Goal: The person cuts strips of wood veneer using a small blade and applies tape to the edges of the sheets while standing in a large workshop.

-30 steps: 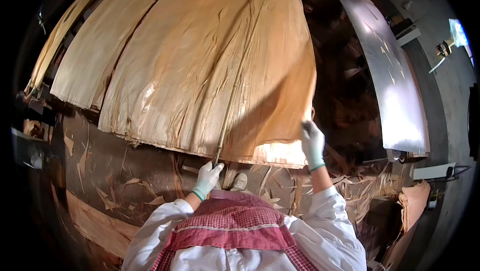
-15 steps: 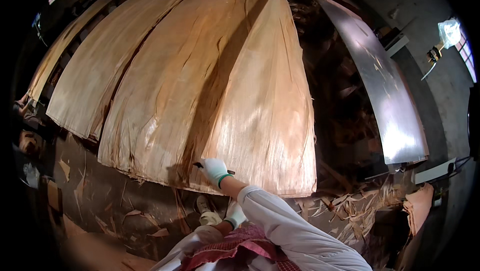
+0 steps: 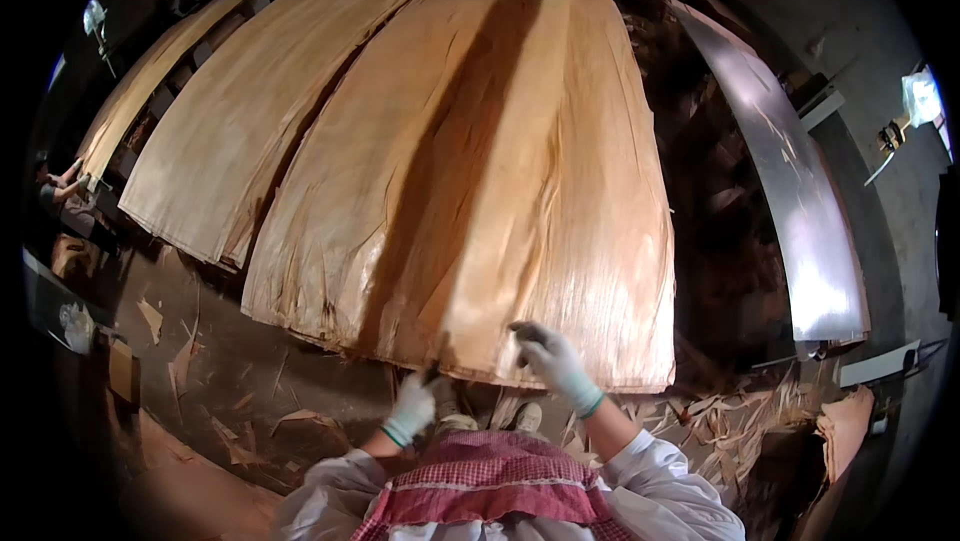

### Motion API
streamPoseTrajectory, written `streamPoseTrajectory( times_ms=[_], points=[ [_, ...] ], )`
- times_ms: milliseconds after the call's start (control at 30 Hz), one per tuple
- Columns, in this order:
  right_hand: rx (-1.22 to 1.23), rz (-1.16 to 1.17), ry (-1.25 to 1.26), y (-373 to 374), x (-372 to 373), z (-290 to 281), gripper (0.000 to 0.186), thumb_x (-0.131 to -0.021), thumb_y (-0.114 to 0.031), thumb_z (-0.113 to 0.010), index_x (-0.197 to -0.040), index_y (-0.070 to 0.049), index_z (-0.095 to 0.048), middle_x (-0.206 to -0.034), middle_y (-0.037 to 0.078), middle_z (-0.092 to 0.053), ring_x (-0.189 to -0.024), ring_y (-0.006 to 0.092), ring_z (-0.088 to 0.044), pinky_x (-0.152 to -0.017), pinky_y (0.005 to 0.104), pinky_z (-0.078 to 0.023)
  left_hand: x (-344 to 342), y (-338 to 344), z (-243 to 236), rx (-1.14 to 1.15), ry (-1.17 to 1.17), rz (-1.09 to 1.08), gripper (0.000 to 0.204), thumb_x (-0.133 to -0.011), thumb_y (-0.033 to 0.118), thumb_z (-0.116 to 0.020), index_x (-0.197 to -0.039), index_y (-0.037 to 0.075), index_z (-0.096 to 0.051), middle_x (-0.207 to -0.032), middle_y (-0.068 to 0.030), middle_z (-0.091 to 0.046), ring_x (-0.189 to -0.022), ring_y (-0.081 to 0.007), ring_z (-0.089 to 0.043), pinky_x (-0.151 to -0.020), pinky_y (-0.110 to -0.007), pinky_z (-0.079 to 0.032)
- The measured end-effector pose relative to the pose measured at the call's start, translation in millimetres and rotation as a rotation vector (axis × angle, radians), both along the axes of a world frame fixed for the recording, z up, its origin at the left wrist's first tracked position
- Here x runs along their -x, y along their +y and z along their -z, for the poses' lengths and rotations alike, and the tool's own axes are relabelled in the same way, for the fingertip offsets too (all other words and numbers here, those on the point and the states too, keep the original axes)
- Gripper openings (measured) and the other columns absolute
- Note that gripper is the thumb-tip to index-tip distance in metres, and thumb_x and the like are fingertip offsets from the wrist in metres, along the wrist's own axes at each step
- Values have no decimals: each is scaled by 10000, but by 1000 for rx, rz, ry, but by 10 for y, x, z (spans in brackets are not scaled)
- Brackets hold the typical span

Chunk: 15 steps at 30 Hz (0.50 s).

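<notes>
Near: left hand point(image 3: 412, 408) in white knit glove pinches near edge of the top pale tan wood veneer sheet point(image 3: 520, 191), fingers closed from below to lift it. Right hand point(image 3: 553, 361), also gloved, lies on the sheet's near end, fingers curled loosely, prob. steadying it. Sheet tops a stack. Farther left: more long veneer stacks point(image 3: 240, 131). Right: curved shiny metal panel point(image 3: 790, 191).

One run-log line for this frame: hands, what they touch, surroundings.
left hand: gloved, at near edge of veneer sheet | right hand: gloved, resting on sheet top | floor: wood scraps | right side: metal panel
</notes>
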State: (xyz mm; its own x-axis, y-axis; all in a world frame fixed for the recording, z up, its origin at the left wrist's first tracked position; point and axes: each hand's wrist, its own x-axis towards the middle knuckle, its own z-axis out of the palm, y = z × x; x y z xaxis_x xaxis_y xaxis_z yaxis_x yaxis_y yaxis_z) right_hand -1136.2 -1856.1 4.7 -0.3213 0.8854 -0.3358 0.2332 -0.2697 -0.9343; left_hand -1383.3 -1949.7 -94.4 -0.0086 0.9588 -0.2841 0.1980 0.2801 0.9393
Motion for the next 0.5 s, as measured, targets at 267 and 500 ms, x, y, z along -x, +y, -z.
streamPoseTrajectory(
  times_ms=[267, 500],
  points=[
    [86, 245, -72, -44, -453, 644, 291, -945, -193, -568, -1174, -27, -634, -942, 11, -639, -777, 84, -569, -642, 238, -465, 1289, -31, -978, 260, 108, -275, 161, -925, 194, -579, -839, 83, -500, -561, 10, -455, -393, -99, -414, -345, -279, -358],
    [120, 231, -163, 110, -106, 1508, 339, -906, -293, -608, -1061, 1, -679, -677, 55, -604, -585, 144, -570, -555, 311, -470, 1570, -168, -1590, 163, 295, -337, 165, -940, 190, -561, -834, 76, -506, -531, 26, -429, -376, -72, -388, -340, -257, -334]
  ],
)
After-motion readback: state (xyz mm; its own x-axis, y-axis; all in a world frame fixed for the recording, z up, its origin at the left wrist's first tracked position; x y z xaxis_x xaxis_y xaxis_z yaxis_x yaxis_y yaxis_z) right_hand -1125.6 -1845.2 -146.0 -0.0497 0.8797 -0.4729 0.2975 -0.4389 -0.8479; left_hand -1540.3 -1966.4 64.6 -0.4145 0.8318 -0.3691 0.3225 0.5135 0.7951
